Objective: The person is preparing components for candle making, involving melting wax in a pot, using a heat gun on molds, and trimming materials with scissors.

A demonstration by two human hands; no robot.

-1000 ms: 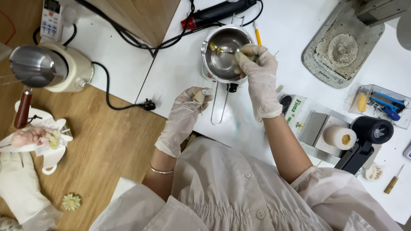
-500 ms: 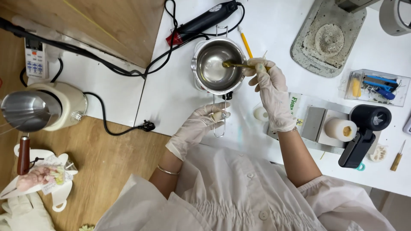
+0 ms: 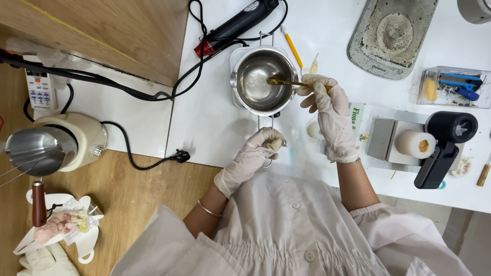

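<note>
Head view: the left hand (image 3: 254, 156), earlier loose beside the steel pot (image 3: 263, 79), is now clamped on its handle while the right hand (image 3: 330, 115) stays closed around the brass spoon (image 3: 286, 82) dipped inside, so the pot is steadied

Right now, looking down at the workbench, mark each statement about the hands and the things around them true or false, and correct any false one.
1. The right hand holds a small gold-coloured spoon over the round steel melting pot. True.
2. The left hand grips the pot's wire handle. True.
3. Both hands are bare. False: both wear pale thin gloves.
4. The yellow pencil lies inside the pot. False: it lies on the white table beside the pot.
5. The black heat gun lies beyond the pot. True.
</note>
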